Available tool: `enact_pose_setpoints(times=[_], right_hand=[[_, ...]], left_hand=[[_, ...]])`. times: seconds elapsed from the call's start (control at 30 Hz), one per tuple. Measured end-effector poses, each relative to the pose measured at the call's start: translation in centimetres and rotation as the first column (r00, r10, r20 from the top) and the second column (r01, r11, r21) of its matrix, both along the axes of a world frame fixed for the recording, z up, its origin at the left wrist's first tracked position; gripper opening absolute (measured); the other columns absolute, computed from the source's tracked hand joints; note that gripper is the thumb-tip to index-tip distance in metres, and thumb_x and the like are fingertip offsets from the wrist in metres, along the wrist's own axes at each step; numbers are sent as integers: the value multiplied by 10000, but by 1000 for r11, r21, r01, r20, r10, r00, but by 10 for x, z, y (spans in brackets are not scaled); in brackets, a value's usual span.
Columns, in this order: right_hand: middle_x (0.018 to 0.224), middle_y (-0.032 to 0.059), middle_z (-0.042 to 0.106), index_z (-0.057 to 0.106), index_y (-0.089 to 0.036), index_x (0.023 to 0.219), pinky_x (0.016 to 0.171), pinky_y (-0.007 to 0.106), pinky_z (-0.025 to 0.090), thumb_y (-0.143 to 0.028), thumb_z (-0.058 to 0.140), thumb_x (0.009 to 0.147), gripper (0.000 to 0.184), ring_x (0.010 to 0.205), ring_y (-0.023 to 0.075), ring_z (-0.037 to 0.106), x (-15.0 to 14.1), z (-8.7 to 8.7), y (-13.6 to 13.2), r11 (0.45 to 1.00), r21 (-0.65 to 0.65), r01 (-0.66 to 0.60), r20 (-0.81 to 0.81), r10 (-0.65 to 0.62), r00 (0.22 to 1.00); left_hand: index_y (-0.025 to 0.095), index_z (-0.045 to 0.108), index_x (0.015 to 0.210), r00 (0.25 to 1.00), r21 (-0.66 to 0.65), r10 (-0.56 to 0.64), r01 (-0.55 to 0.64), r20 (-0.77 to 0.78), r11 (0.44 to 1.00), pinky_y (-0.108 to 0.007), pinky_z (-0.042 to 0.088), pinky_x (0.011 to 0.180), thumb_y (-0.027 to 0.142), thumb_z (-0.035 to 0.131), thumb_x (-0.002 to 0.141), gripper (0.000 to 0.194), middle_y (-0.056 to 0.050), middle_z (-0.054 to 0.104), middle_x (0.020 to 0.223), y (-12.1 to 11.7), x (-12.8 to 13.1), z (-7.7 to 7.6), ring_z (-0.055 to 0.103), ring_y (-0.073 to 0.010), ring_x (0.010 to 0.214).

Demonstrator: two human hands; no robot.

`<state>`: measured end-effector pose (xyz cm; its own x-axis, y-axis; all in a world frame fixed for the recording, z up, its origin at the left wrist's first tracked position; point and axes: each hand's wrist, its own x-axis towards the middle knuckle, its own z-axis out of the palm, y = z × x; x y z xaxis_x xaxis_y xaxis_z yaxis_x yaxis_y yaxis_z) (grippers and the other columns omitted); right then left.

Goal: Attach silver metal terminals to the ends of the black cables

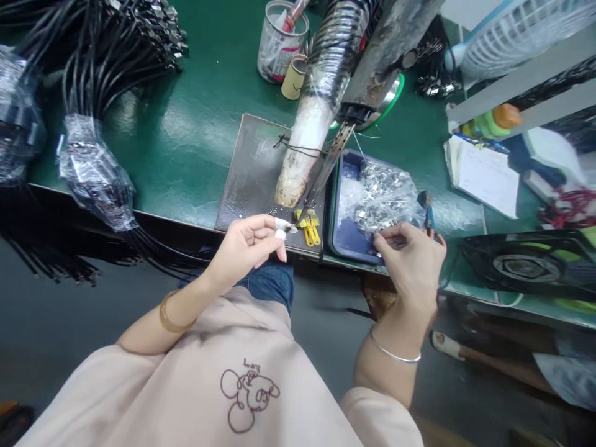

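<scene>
My left hand (254,241) is closed in a pinch at the front edge of a dark board, with white tape round the thumb and a fingertip. A small shiny metal piece (291,228) shows at those fingertips, just under the tip of a mounted soldering iron (326,167). Beside it on the board lies a yellow clip-like holder (311,231). My right hand (407,248) is over the front right corner of a blue tray (347,242), thumb and fingertips pressed together. Whatever they pinch is too small to name. A plastic bag of small metal parts (384,192) fills much of the tray.
A fume hose (305,136) hangs down over the dark board (249,167). Bundles of black cables (95,161) lie at left. A cup (282,43) and a tape roll (294,77) stand behind. Pliers (429,214), paper (484,177) and a black fan-like unit (531,267) are at right.
</scene>
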<state>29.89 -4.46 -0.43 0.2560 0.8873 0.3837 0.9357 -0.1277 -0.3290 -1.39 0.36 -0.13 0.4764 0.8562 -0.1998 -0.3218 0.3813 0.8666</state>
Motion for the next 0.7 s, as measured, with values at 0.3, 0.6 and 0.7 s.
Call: enact_pose_setpoints(times=[0.3,0.6,0.7], right_hand=[[756,-30,714,624,-240,732,489,266,598,-172,791,825,203,530,146,693,-109,14,-22,924,380,-41,-504,244,828],[938,8,803,711,-250,968,743,321,668,-74,743,877,200,829,169,781,-153,-2,-16,817,518,-255,-277,442,853],[940,6,805,705,-248,964,741,311,661,-75,735,880,195,818,164,781,-152,-5,-19,808,513,-290,-268,472,840]], left_hand=[[152,723,785,993,157,35,-18,-110,988,-209,488,517,254,756,799,108,14,643,542,-5,7,0,549,-90,491],[145,716,738,972,305,120,-54,-203,951,-183,452,520,212,675,821,113,14,608,578,-11,14,0,527,-82,523],[147,703,739,971,300,112,-44,-213,953,-187,453,520,225,677,820,116,9,619,593,-11,15,-1,532,-87,530]])
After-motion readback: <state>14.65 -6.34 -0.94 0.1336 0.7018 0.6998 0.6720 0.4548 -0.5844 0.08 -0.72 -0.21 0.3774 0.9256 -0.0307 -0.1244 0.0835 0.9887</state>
